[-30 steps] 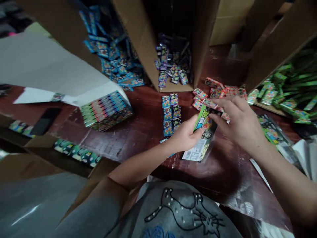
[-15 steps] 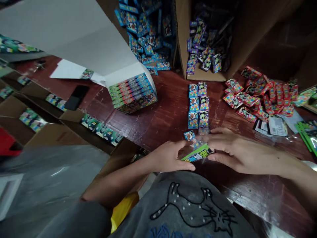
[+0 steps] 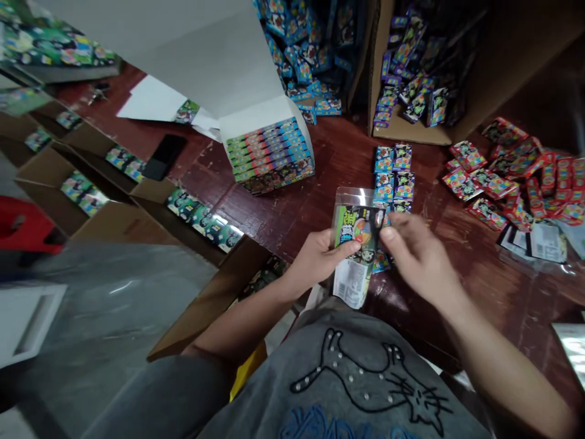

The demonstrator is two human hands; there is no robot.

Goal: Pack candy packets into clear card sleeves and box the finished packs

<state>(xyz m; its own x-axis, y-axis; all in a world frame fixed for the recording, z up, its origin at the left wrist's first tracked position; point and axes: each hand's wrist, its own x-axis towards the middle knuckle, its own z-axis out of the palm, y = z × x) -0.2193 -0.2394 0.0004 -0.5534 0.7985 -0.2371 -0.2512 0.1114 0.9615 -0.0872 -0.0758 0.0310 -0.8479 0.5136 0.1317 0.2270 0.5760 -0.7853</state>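
My left hand point(image 3: 315, 259) grips a flat clear plastic pack point(image 3: 353, 281) by its left side, with the thumb across the front. Behind the clear plastic shows a printed black and green face with a white label at the lower end. At the pack's upper right edge, the thumb and curled fingers of my right hand point(image 3: 418, 256) pinch it, slightly blurred. Beyond the pack stand two columns of small boxes, blue boxes point(image 3: 384, 160) on the left and purple boxes point(image 3: 403, 157) on the right. The pack partly covers the nearer ones.
A white display carton point(image 3: 274, 174) full of small boxes stands open to the left. Behind are cardboard boxes point(image 3: 414, 135) of loose blue and purple packets. Red packets point(image 3: 487, 183) lie heaped at right. A black phone point(image 3: 164, 157) and open cartons point(image 3: 109, 222) are at left.
The plastic pack has swung from lying low and edge-on to being tilted up with its printed face towards me. My right hand has shifted to its upper right edge. The view has shifted left.
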